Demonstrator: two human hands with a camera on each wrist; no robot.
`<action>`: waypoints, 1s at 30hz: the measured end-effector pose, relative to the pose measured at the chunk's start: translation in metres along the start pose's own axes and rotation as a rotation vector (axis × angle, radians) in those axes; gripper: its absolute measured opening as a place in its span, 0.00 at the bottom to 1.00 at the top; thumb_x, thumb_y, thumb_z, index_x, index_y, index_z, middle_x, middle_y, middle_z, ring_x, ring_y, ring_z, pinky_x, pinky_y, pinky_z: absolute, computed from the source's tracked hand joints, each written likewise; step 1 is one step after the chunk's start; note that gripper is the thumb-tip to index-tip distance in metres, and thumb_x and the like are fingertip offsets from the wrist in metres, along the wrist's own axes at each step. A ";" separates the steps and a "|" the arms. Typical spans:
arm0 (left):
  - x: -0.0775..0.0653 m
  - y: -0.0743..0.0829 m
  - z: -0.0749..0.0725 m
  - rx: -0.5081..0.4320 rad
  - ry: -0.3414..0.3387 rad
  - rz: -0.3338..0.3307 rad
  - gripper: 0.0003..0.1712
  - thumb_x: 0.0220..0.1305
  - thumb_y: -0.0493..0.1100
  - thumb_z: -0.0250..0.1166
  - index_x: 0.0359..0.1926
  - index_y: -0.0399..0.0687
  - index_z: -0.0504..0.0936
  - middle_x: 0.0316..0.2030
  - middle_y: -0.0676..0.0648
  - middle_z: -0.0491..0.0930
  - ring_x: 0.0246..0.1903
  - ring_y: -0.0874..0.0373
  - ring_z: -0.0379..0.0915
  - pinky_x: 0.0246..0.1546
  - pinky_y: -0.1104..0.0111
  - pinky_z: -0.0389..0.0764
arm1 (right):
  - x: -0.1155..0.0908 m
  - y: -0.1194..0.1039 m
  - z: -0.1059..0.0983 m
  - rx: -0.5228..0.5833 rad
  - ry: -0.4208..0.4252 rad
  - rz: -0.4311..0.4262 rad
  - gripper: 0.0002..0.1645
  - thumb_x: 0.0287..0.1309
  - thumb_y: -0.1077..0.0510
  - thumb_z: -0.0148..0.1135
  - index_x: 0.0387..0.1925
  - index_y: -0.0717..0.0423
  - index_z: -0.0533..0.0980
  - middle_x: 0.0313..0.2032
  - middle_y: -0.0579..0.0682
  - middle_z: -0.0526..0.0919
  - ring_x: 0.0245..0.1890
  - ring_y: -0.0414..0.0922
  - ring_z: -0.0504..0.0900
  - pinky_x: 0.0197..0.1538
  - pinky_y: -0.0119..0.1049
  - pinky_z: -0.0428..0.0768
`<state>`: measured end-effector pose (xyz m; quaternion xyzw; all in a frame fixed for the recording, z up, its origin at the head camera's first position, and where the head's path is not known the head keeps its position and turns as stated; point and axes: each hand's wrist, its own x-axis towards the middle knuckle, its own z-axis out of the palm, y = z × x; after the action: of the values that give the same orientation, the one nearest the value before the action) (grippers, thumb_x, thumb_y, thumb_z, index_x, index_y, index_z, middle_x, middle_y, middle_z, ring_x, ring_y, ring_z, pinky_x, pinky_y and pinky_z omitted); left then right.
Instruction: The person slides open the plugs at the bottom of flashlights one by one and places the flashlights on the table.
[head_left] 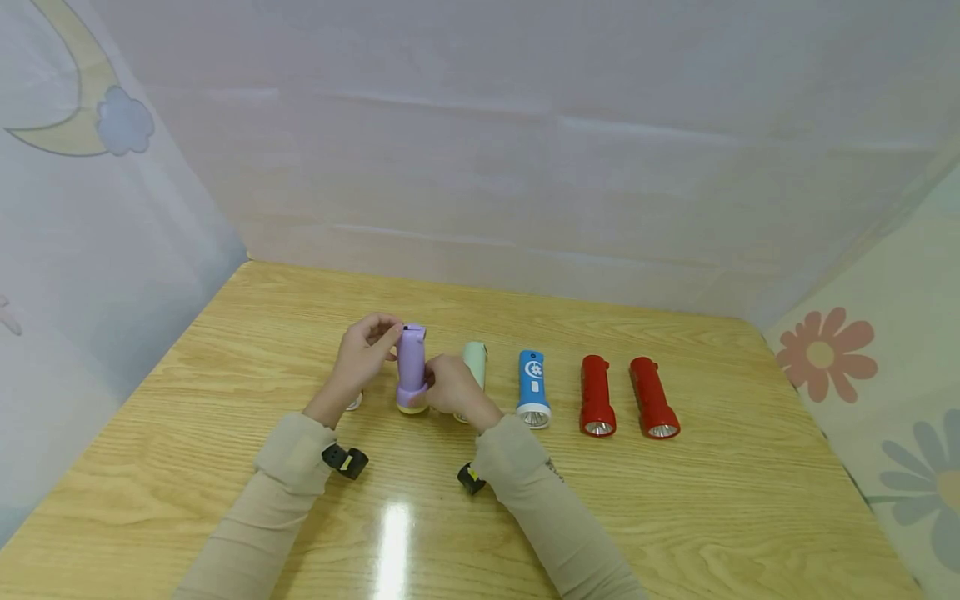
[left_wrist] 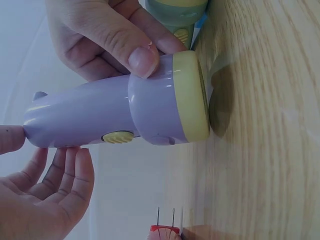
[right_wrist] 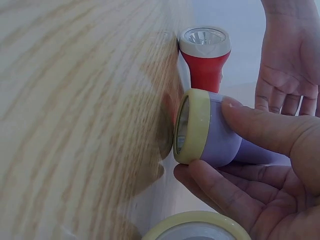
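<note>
Both hands are on a purple flashlight (head_left: 411, 362) with a yellow lens rim and a ribbed yellow switch (left_wrist: 119, 137). My left hand (head_left: 362, 354) pinches its tail end between thumb and fingertips. My right hand (head_left: 452, 385) grips the head just behind the rim, thumb (right_wrist: 262, 125) on one side and fingers on the other. The yellow rim (right_wrist: 200, 127) is close to the wooden tabletop, lens towards the wood. A pale green flashlight (head_left: 475, 360) lies beside my right hand, partly hidden by it. Near my left wrist is a red flashlight with a white rim (right_wrist: 205, 50), mostly hidden in the head view.
To the right lie a blue flashlight (head_left: 533, 383) with a white head and two red flashlights, one nearer (head_left: 596, 392) and one farther out (head_left: 652, 396). A small red piece with two thin metal prongs (left_wrist: 165, 230) shows low in the left wrist view. Pale cloth walls enclose the table.
</note>
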<state>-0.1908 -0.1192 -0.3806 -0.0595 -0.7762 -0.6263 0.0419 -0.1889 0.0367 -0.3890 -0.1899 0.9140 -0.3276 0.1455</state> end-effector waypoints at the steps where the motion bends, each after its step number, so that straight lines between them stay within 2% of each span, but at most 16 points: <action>1: 0.000 0.000 0.000 0.000 0.000 0.002 0.14 0.67 0.39 0.53 0.45 0.30 0.73 0.38 0.37 0.75 0.31 0.60 0.73 0.35 0.52 0.78 | 0.000 0.000 0.000 0.000 0.001 -0.002 0.16 0.41 0.58 0.73 0.32 0.64 0.79 0.24 0.50 0.80 0.20 0.38 0.73 0.25 0.28 0.71; 6: -0.001 0.000 -0.002 0.024 0.000 0.015 0.13 0.66 0.39 0.54 0.44 0.32 0.75 0.38 0.38 0.76 0.31 0.59 0.73 0.31 0.58 0.79 | 0.000 0.000 0.000 -0.002 0.001 -0.009 0.16 0.41 0.59 0.73 0.32 0.65 0.79 0.25 0.50 0.80 0.20 0.39 0.73 0.25 0.28 0.71; 13: -0.002 0.000 -0.002 0.037 0.013 0.018 0.12 0.65 0.39 0.56 0.41 0.32 0.76 0.28 0.40 0.74 0.27 0.47 0.71 0.23 0.66 0.75 | 0.001 0.001 0.000 -0.027 -0.003 -0.018 0.19 0.39 0.59 0.74 0.34 0.64 0.79 0.29 0.52 0.81 0.24 0.39 0.75 0.28 0.29 0.73; 18: -0.004 0.004 -0.002 0.013 -0.003 -0.014 0.13 0.65 0.40 0.55 0.42 0.32 0.76 0.25 0.36 0.73 0.22 0.50 0.69 0.23 0.67 0.75 | 0.001 0.001 0.000 -0.029 -0.006 -0.015 0.19 0.39 0.59 0.75 0.35 0.64 0.79 0.28 0.52 0.81 0.24 0.39 0.75 0.28 0.29 0.73; 23: -0.005 0.004 -0.003 0.003 -0.018 -0.026 0.13 0.65 0.40 0.55 0.43 0.31 0.75 0.23 0.40 0.73 0.21 0.53 0.69 0.23 0.68 0.74 | 0.002 0.001 0.000 -0.029 -0.018 0.000 0.20 0.39 0.59 0.75 0.35 0.64 0.78 0.29 0.51 0.81 0.24 0.39 0.75 0.28 0.28 0.73; 30: -0.005 0.003 -0.005 0.048 -0.064 0.006 0.13 0.65 0.39 0.55 0.45 0.33 0.76 0.20 0.45 0.72 0.19 0.58 0.68 0.23 0.66 0.75 | 0.003 0.001 -0.002 -0.022 -0.040 0.029 0.22 0.39 0.57 0.74 0.37 0.63 0.78 0.30 0.50 0.81 0.26 0.40 0.75 0.30 0.30 0.74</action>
<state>-0.1859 -0.1242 -0.3776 -0.0810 -0.7916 -0.6052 0.0204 -0.1924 0.0374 -0.3882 -0.1849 0.9171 -0.3117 0.1662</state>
